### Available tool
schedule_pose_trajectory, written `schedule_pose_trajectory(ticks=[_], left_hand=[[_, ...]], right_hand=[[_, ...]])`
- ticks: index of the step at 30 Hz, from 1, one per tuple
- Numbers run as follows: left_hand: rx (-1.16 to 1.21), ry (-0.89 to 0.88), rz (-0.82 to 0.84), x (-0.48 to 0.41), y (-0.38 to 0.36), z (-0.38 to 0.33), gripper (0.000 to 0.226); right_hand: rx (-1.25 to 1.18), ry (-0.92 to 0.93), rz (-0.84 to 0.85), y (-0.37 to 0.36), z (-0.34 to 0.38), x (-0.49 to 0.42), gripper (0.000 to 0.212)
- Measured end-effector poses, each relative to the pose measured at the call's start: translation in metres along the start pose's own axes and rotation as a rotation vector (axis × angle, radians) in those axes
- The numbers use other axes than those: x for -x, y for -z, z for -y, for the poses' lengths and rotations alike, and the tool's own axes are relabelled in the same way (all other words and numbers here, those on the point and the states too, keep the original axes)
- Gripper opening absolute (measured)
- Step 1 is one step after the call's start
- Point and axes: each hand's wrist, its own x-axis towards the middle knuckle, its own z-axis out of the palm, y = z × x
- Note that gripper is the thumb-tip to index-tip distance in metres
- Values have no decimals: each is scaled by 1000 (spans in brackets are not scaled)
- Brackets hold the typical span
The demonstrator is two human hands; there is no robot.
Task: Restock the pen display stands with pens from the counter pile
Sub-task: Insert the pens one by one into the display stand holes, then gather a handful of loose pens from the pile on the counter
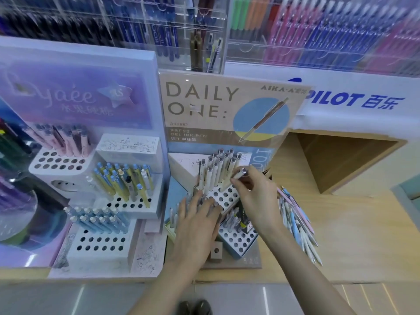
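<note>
**Right hand holds one pen over the DAILY ONE stand**

Cream pen with grey cap: pinched between thumb and fingers of right hand, tilted, tip down toward the white perforated holder block. It sits just right of the upright cluster of cream pens already in the far rows.

Left hand: fingers straight and spread, lying flat on the near-left part of the block, holding nothing.

The beige cardboard DAILY ONE stand carries the block. Loose pile of pastel pens lies on the light wooden counter, just right of the stand.

Left: lilac display stand, part-filled with pink, yellow and blue pens. Far right: white PILOT banner.
</note>
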Motion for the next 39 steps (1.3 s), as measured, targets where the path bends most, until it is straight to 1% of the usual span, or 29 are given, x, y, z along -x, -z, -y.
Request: schedule_pose_trajectory(ticks=[2,6,10,12,14,17,19,22,25,28,30,31,33,35,36,39], left_hand=[[7,2,-23,0,-2,0,34],[-7,3,-42,3,-8,3,34],[12,9,-46,2,-10,5,33],[26,15,-39,2,-11,6,33],[35,13,-20,2,-11,6,35],[43,14,-17,2,-11,7,37],[46,10,-24,2,-10,8,37],[54,3,-20,3,-8,8,34],[97,-9,-67,5,-6,7,29],[169,-37,-183,6,-6,3,21],[207,-98,-237,5,-8,-5,20],[238,-129,-243,4,-9,-12,26],[299,-197,-213,1,-14,-32,32],[314,-270,-170,-4,-27,-56,26],[317,-293,-138,-7,-37,-69,22],[329,-311,1,-18,-71,-108,27]], right_hand=[[37,17,-2,-4,0,-1,11],[-66,-79,-56,-16,7,-10,19],[-37,-94,-143,-32,5,-6,13],[53,-141,-157,-38,1,-4,11],[145,-194,-136,-42,-5,-3,15],[236,-166,-45,-47,-9,1,18],[192,-159,2,-46,-7,3,15],[52,-150,-8,-30,-1,5,8],[37,-97,-13,5,-6,18,9],[80,-85,-56,50,-35,38,8],[100,-157,-55,78,-65,51,7],[112,-208,-48,90,-82,57,8],[142,-313,-40,110,-120,68,7],[167,-412,-26,125,-160,74,9],[179,-449,-7,129,-179,75,10],[194,-522,90,135,-230,74,9]])
